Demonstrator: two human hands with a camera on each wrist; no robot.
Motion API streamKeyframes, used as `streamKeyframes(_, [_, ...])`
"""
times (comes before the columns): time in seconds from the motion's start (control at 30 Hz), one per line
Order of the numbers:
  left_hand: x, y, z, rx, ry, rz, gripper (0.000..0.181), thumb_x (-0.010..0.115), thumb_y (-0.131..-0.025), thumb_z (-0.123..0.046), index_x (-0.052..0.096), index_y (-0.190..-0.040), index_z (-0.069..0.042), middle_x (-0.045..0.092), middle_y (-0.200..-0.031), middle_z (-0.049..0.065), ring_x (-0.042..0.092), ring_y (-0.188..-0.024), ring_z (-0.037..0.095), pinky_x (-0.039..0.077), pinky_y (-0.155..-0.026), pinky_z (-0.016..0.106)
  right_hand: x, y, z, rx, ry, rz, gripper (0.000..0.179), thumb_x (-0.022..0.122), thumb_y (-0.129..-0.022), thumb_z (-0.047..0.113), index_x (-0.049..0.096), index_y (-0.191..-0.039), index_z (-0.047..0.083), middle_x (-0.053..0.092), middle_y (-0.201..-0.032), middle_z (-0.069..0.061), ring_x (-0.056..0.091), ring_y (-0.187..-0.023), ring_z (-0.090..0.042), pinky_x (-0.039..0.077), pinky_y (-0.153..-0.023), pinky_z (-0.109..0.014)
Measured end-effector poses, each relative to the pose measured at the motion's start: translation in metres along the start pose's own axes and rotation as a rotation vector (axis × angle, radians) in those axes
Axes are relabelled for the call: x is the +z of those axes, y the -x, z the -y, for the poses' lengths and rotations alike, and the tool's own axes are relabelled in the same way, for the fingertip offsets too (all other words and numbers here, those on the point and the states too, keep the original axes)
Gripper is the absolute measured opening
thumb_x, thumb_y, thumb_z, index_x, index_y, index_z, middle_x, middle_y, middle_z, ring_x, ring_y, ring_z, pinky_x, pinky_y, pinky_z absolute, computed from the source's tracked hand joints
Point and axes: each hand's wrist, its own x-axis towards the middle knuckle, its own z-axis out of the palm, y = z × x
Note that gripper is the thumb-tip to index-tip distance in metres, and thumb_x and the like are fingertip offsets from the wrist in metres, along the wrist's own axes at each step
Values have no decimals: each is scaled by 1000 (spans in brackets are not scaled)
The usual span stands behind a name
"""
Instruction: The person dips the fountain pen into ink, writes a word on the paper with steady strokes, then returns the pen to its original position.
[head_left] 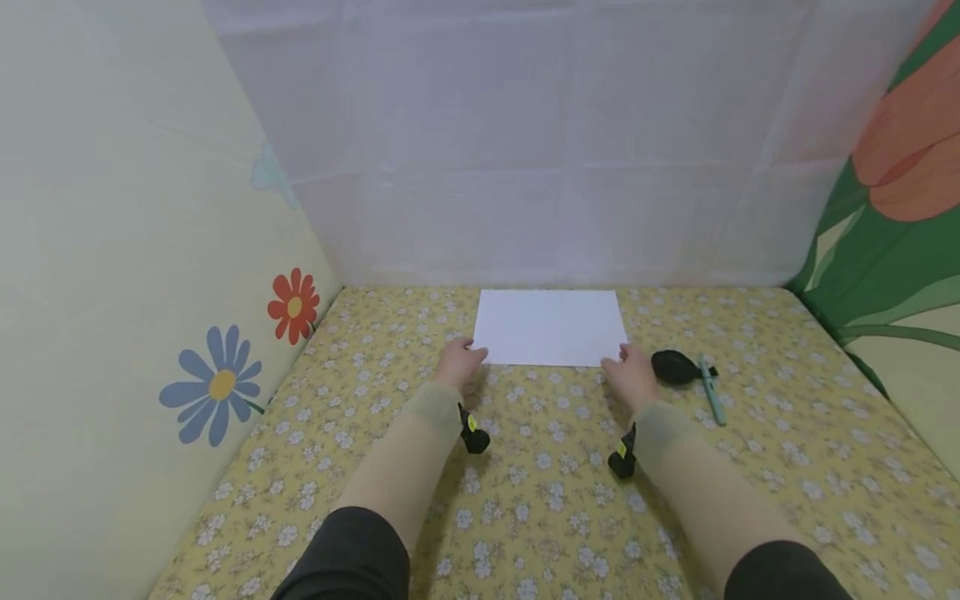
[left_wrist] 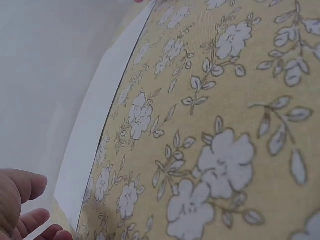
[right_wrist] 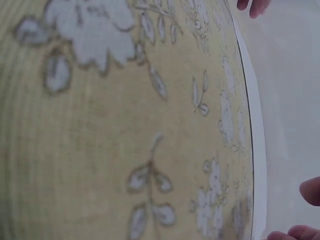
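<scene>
A blank white sheet of paper [head_left: 550, 327] lies flat on the flowered cloth, its long near edge facing me. My left hand [head_left: 460, 365] is at the near left corner, thumb and fingers spread apart around it. At the opposite near corner is my right hand [head_left: 632, 375], its fingertips right at the sheet's edge. In the left wrist view the thumb [left_wrist: 32, 185] stands apart from the curved fingers beside the paper [left_wrist: 95, 120]. The right wrist view likewise shows a gap between thumb [right_wrist: 311, 191] and fingers near the paper's edge [right_wrist: 257, 130].
Right of my right hand lies a black rubber bulb [head_left: 674, 367] with a short nozzle. A slim teal pen-like thing [head_left: 712, 390] lies against that nozzle. A white sheet-covered wall [head_left: 555, 150] rises behind the flowered tablecloth [head_left: 540, 500]; painted panels stand at both sides.
</scene>
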Motion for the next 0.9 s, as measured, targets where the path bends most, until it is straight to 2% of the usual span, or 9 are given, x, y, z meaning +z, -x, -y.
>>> streamKeyframes(0.1, [3, -3, 0, -34, 15, -34, 56, 59, -96, -27, 39, -146, -11, 44, -143, 15, 50, -122, 35, 50, -89, 50, 1, -3, -2, 2, 6, -3, 66, 43, -100, 27, 14, -153, -1, 21, -155, -24, 25, -140, -40, 28, -110, -53])
streamKeyframes(0.17, [3, -5, 0, -49, 22, -49, 57, 59, -95, -25, 38, -147, -10, 44, -144, 16, 50, -122, 37, 51, -87, 51, 3, -4, -3, 6, 4, -11, 66, 43, -100, 26, 14, -153, -1, 22, -154, -25, 33, -135, -39, 36, -104, -51])
streamKeyframes(0.27, [3, -6, 2, -55, -10, -77, 58, 58, -95, -26, 37, -147, -11, 42, -145, 16, 49, -124, 36, 50, -89, 50, 7, -6, -4, 62, -104, -13, 68, 43, -98, 25, 11, -155, 7, 40, -138, -25, 57, -93, -29, 51, -74, -44])
streamKeyframes(0.33, [3, -7, 3, -58, -15, -81, 59, 58, -95, -25, 36, -148, -11, 41, -147, 15, 48, -124, 36, 51, -88, 50, 10, -8, -6, 100, -190, -18, 70, 43, -97, 23, 7, -156, 12, 47, -121, -22, 51, -64, -20, 47, -54, -37])
streamKeyframes(0.4, [3, -8, 4, -60, -36, -93, 59, 58, -95, -26, 37, -148, -11, 41, -147, 14, 47, -126, 35, 50, -89, 49, 12, -9, -8, 131, -264, -29, 72, 44, -97, 21, 4, -157, 17, 47, -112, -17, 39, -49, -15, 41, -43, -34])
streamKeyframes(0.6, [4, -10, 5, -65, -113, -119, 60, 61, -92, -29, 40, -146, -13, 44, -145, 13, 44, -129, 35, 42, -99, 50, 17, -13, -12, 118, -239, -96, 73, 46, -94, 16, 8, -156, 11, 36, -143, -19, 44, -53, -16, 42, -42, -33])
streamKeyframes(0.73, [5, -13, 2, -80, -118, -154, 60, 61, -91, -27, 41, -146, -12, 46, -144, 12, 45, -127, 34, 41, -101, 49, 17, -16, -13, 117, -233, -117, 73, 47, -92, 14, 11, -156, 10, 30, -150, -19, 47, -57, -19, 43, -43, -34])
streamKeyframes(0.8, [6, -15, 1, -80, -51, -169, 58, 60, -91, -21, 41, -145, -11, 46, -143, 12, 47, -122, 33, 45, -94, 45, 17, -16, -12, 115, -224, -125, 73, 47, -91, 13, 12, -156, 10, 29, -152, -19, 49, -62, -21, 44, -44, -34])
streamKeyframes(0.9, [8, -20, 0, -53, 33, -182, 54, 57, -90, -12, 44, -143, -7, 48, -140, 15, 52, -108, 31, 48, -75, 37, 15, -17, -12, 105, -183, -138, 73, 47, -91, 13, 13, -155, 8, 26, -154, -18, 49, -71, -23, 44, -47, -34])
